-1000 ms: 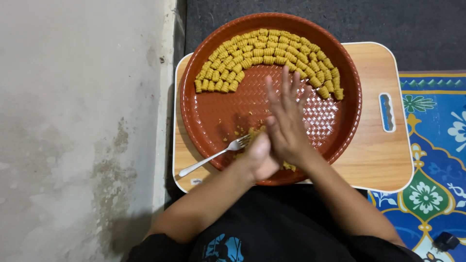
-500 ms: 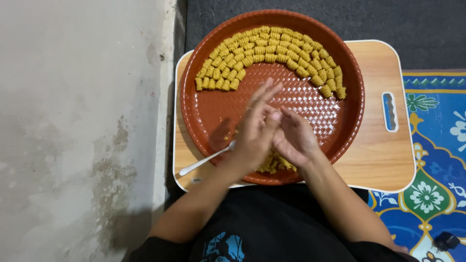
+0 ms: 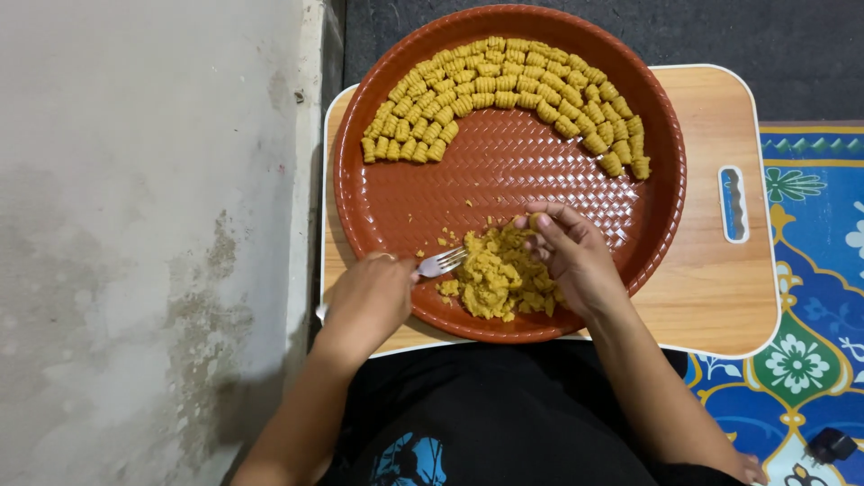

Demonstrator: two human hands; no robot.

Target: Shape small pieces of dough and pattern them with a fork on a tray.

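Note:
A round reddish-brown tray (image 3: 423, 207) with a woven pattern rests on a wooden board (image 3: 702, 279). Several small ridged yellow dough pieces (image 3: 504, 94) lie in an arc along its far rim. A heap of crumbly yellow dough (image 3: 495, 279) sits near the tray's front edge. My left hand (image 3: 369, 301) grips the handle of a metal fork (image 3: 441, 262), whose tines point at the heap. My right hand (image 3: 569, 256) rests on the right side of the heap, fingertips pinching into the dough.
A stained pale wall or floor surface (image 3: 144, 243) fills the left. A blue patterned mat (image 3: 814, 297) lies at the right, dark carpet (image 3: 738, 36) beyond the board. The board has a slotted handle (image 3: 733, 204) on its right side.
My hands, pressed and rubbing together over the tray before, have come apart. The left hand now holds the fork; the right has dropped onto the dough heap, now uncovered.

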